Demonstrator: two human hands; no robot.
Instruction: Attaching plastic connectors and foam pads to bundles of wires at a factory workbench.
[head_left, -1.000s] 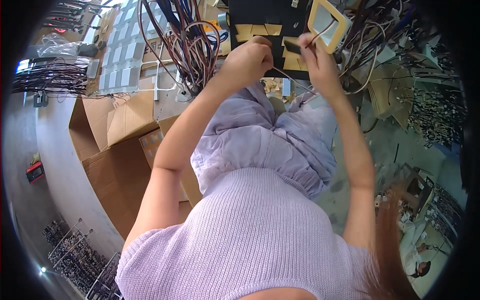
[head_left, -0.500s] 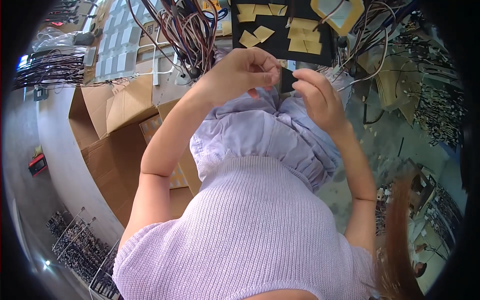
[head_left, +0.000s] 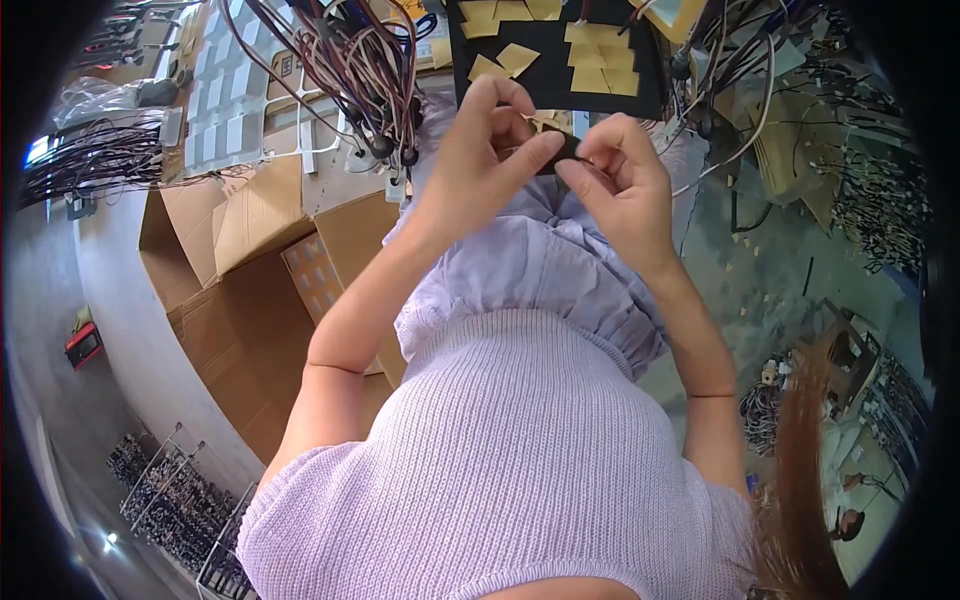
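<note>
Both hands come together over my lap, just below a black board (head_left: pixel 545 50) that carries several yellow pieces (head_left: pixel 517 60). A small dark piece (head_left: pixel 562 152) shows between my fingertips; its kind is too small to make out. My left hand (head_left: pixel 480 160) pinches it with thumb and curled fingers, partly hiding its near end. From the other side, my right hand (head_left: pixel 632 190) closes thumb and fingers at its other end.
Bundles of brown and dark wires (head_left: pixel 360 70) hang left of the board, with more wires (head_left: pixel 715 75) at its right. A cardboard box (head_left: pixel 240 320) stands open at my left. Clear trays (head_left: pixel 225 95) lie on the table at far left.
My right thumb and fingers have closed in on the dark piece, and both hands now grip it. My left hand has tilted more upright. The view has shifted slightly.
</note>
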